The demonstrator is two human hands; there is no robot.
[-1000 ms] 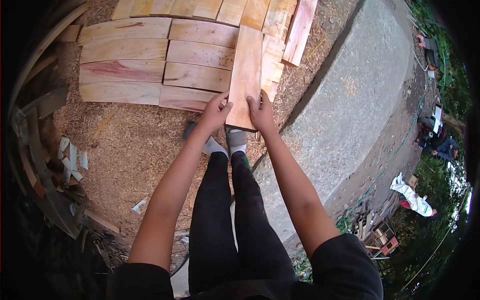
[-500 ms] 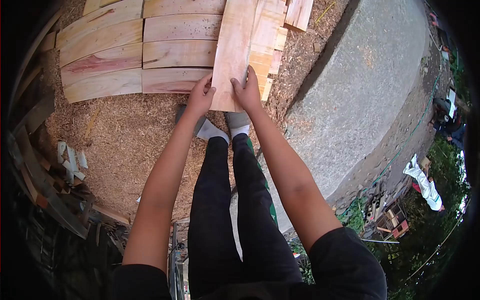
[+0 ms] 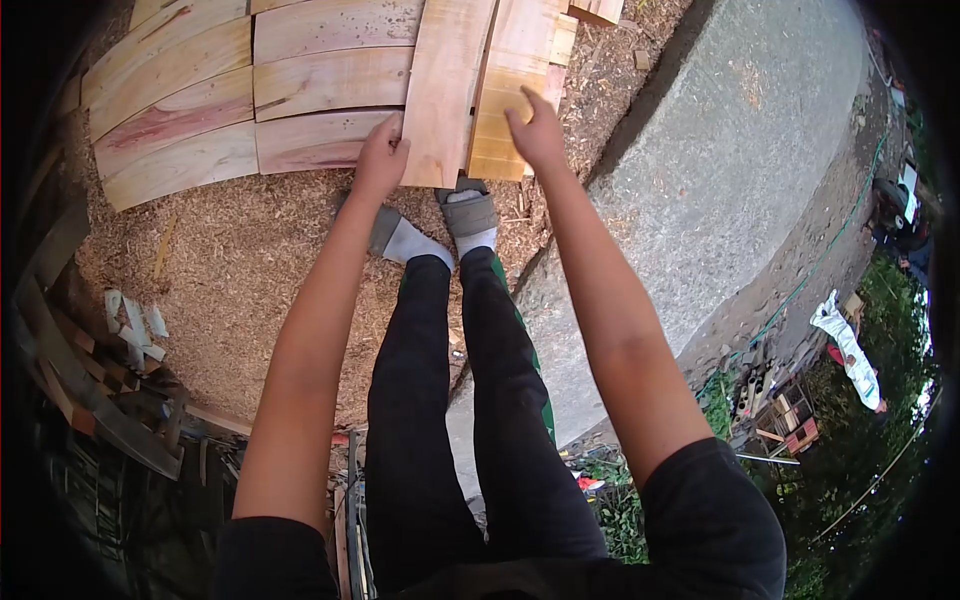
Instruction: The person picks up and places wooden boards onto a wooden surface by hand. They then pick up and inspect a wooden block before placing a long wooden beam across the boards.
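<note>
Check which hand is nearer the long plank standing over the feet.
Left. The left hand grips the plank at its lower left edge, fingers touching it. The right hand is off it, open over the yellowish board beside it.

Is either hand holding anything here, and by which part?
The left hand grips the long plank at its near end, on the left edge. The right hand is open, off that plank, over the plank beside it.

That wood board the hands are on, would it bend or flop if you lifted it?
Probably not. The board looks thick and flat, so it would likely stay stiff. It is long, so the far end may dip if only the left hand grips it. Its rough, unfinished face should not feel slippery.
</note>
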